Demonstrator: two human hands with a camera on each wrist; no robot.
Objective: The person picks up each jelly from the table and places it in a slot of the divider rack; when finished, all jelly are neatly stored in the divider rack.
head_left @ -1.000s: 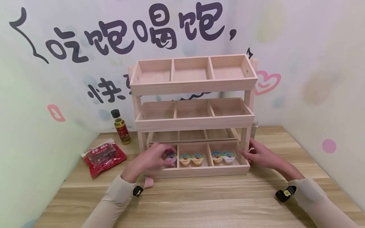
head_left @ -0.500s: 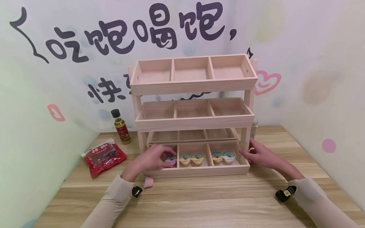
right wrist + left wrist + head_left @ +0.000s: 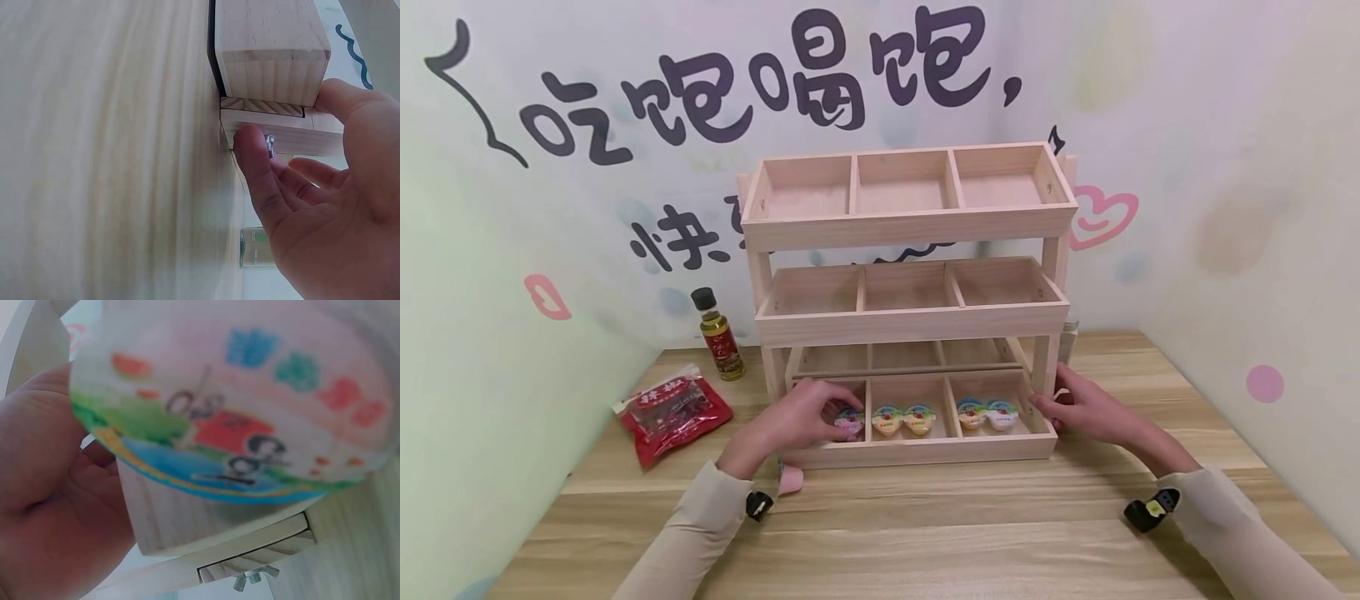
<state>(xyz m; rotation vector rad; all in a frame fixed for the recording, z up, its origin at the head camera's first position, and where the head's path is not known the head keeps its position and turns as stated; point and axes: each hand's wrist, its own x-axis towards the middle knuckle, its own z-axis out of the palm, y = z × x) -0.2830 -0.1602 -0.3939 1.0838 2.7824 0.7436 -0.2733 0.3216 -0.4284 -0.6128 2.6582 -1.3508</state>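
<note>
A wooden three-tier rack with divided trays stands on the table. In the head view, my left hand reaches into the bottom tray's left compartment, thumb and fingers curled round a jelly cup. Another, pink jelly cup is beneath the wrist by the tray's front left corner; its printed lid fills much of the left wrist view. My right hand grips the rack's right end, thumb and fingers about the wood next to a metal bolt. Some of its fingertips are hidden.
Two jelly cups sit in the middle bottom compartment and two more jelly cups in the right one. An oil bottle and a red packet are left of the rack. A glass jar stands behind its right end.
The jelly cup under my left fingers has settled slightly lower in the left compartment, and the left hand shifted a little with it. My right hand has stayed in place.
</note>
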